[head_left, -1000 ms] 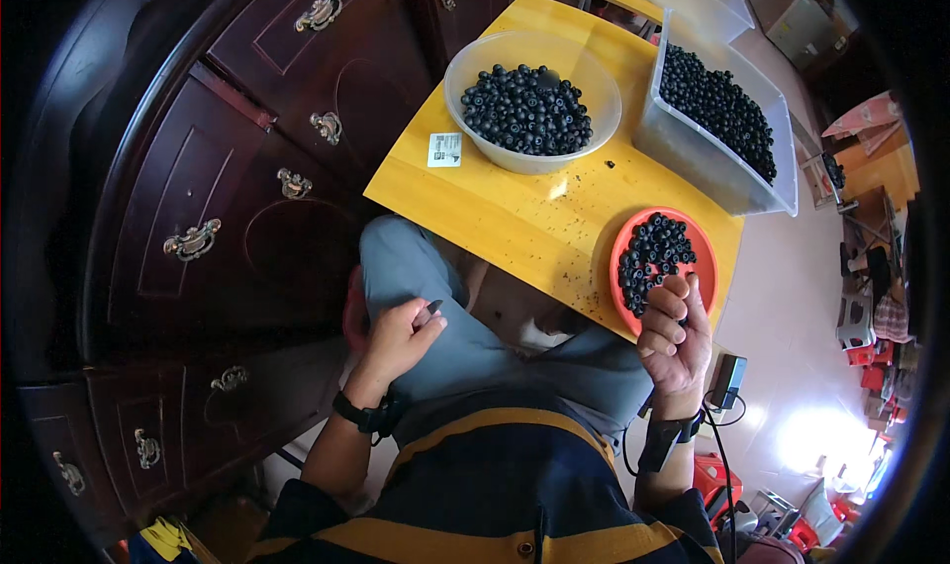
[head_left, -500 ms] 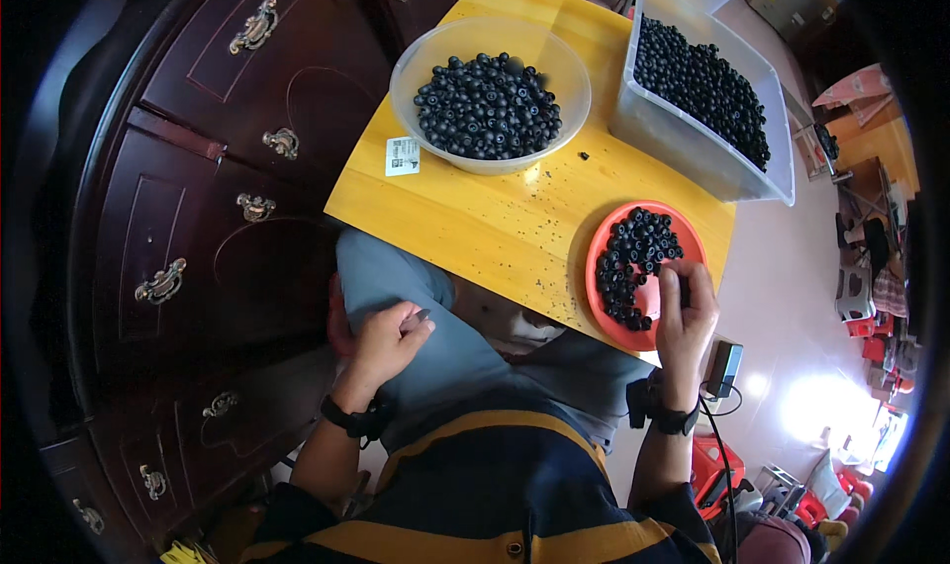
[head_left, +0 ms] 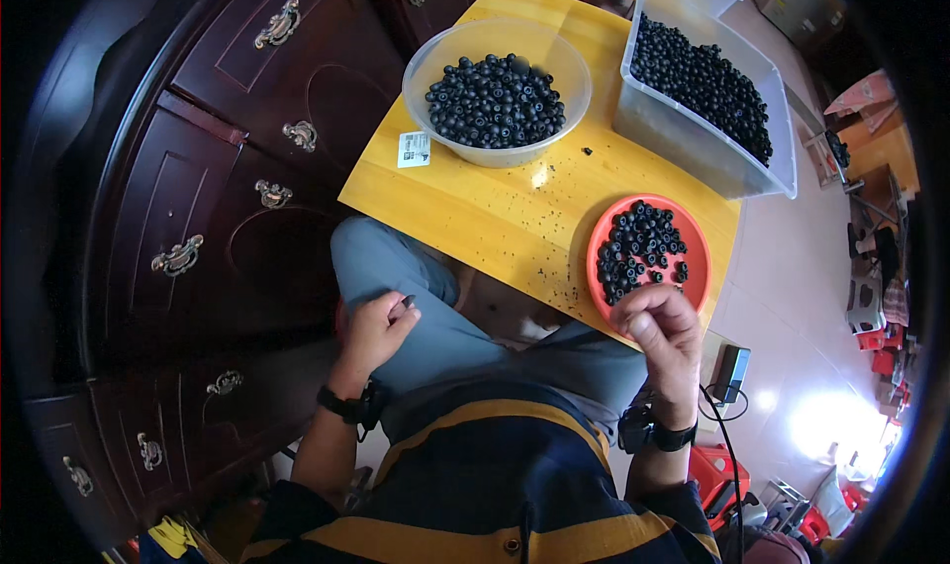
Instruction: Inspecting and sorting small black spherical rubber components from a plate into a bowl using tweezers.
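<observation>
My left hand [head_left: 379, 329] rests over my left thigh, its fingers closed on a small dark pointed piece [head_left: 408, 301] that looks like a short blade. Over the near edge of an orange-red plate [head_left: 702, 267] is my right hand [head_left: 669, 338], thumb and fingers bent together in a pinch. Whatever lies between those fingertips is hidden. Small black round pieces [head_left: 648, 230] with hollow ends are spread over the plate. A translucent round bowl [head_left: 574, 119] holds a heap of similar black pieces [head_left: 495, 99].
Many more black pieces fill a clear plastic bin [head_left: 633, 119] at the right of the yellow table [head_left: 475, 203]. One loose black piece [head_left: 587, 151] and dark crumbs lie on the tabletop. A dark wooden cabinet [head_left: 198, 198] stands at left; a black cable [head_left: 730, 445] hangs by my right wrist.
My right hand has drawn back from the middle of the plate toward me, to its near edge. The left hand keeps its grip and has turned slightly. The view has shifted a little.
</observation>
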Demonstrator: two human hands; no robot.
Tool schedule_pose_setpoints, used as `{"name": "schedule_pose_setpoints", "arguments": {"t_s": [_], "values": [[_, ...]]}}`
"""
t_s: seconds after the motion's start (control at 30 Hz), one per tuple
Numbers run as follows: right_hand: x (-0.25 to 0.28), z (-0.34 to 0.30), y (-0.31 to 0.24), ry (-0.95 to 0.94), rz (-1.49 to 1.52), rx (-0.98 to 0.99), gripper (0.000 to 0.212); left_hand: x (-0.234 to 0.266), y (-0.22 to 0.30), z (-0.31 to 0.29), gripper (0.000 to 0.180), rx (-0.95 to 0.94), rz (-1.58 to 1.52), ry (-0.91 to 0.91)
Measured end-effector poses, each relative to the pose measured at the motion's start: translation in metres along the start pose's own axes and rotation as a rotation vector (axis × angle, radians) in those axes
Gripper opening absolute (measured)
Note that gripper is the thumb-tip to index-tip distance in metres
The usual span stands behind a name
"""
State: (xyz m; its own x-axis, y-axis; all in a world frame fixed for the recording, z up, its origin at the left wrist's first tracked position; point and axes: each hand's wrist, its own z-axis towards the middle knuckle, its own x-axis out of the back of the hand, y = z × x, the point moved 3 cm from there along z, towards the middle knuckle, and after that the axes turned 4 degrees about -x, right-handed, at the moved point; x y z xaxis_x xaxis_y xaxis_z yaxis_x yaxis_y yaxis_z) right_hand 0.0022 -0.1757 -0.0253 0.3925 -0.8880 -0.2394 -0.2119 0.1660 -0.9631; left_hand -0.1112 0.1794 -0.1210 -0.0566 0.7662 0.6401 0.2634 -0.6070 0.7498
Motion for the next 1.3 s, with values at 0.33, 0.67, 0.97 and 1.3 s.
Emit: {"name": "schedule_pose_setpoints", "arguments": {"t_s": [0.33,0.67,0.97,1.3], "values": [[-0.028,-0.009,0.028,-0.612,-0.488,-0.128,0.019,0.02,0.01,-0.026,0.024,-0.017,-0.086,0.07],[-0.026,-0.003,0.16,-0.558,-0.784,-0.167,0.018,0.013,0.002,-0.028,0.016,0.033,-0.118,0.065],[-0.006,0.011,0.189,-0.503,-0.486,-0.451,0.02,0.009,0.009,-0.026,0.016,0.002,-0.059,0.108],[-0.006,0.015,0.189,-0.583,-0.404,-0.439,0.021,0.007,0.057,-0.044,0.01,-0.052,-0.091,0.16]]}}
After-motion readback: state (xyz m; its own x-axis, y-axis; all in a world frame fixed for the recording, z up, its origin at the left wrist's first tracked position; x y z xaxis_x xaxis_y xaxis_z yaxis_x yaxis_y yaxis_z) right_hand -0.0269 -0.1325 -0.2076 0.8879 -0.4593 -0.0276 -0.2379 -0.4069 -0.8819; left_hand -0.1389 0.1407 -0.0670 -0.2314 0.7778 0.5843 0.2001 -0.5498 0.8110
